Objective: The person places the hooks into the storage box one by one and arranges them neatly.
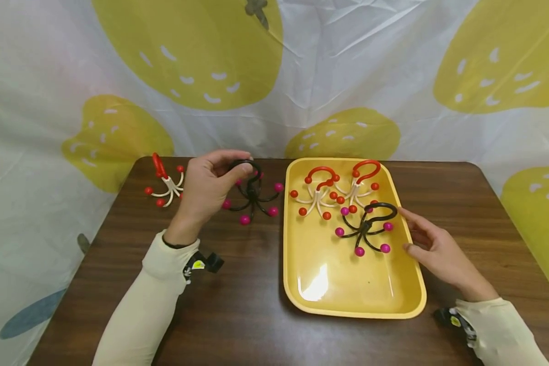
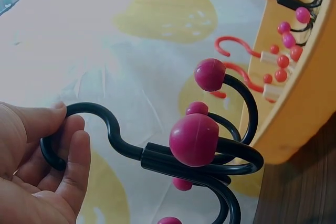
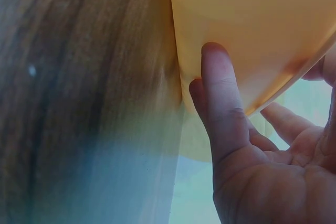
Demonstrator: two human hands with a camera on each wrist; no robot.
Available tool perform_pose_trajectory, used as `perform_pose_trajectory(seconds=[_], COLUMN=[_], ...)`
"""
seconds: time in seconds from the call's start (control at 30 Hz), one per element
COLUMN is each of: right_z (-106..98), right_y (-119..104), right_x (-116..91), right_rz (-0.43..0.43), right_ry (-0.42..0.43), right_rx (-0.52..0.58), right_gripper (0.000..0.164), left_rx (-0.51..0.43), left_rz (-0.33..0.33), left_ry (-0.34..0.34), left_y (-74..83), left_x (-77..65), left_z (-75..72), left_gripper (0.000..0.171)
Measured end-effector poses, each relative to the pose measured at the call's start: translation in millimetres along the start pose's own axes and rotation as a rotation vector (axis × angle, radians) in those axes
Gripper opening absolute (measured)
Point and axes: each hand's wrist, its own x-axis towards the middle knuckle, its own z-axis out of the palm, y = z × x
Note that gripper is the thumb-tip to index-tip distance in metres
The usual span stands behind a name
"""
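Observation:
My left hand (image 1: pixel 206 190) pinches the hook end of a black hook rack (image 1: pixel 252 195) with magenta ball tips. Its prongs spread downward left of the tray; whether they touch the table I cannot tell. In the left wrist view the thumb and fingers wrap the curved end of this black rack (image 2: pixel 173 156). My right hand (image 1: pixel 444 254) holds the right side of a yellow tray (image 1: pixel 354 314), thumb at the rim and other fingers along the outer wall (image 3: pixel 252 35). Inside lie another black rack (image 1: pixel 365 229) and two red-and-white racks (image 1: pixel 317 195), (image 1: pixel 356 189).
One more red-and-white rack (image 1: pixel 168 188) stands at the table's back left, partly behind my left hand. The dark wooden table (image 1: pixel 224 305) meets a lemon-patterned cloth (image 1: pixel 347 66) at its back edge.

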Motion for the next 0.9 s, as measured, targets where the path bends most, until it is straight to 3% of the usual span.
perform_pose_trajectory(seconds=[0.37, 0.6, 0.9], right_z=[0, -1, -1], right_y=[-1, -1, 0], right_x=[0, 0, 0], right_rz=[0.000, 0.001, 0.001], right_ry=[-0.003, -0.009, -0.006], right_rx=[-0.001, -0.001, -0.002], right_gripper=[0.076, 0.075, 0.075], left_rx=[-0.007, -0.080, -0.129], left_rz=[-0.007, -0.016, 0.013], left_ry=[-0.075, -0.144, -0.185], left_y=[8.5, 12.6, 18.2], left_x=[-4.5, -9.2, -15.9], left_z=[28.2, 46.4, 70.7], left_gripper=[0.021, 0.020, 0.019])
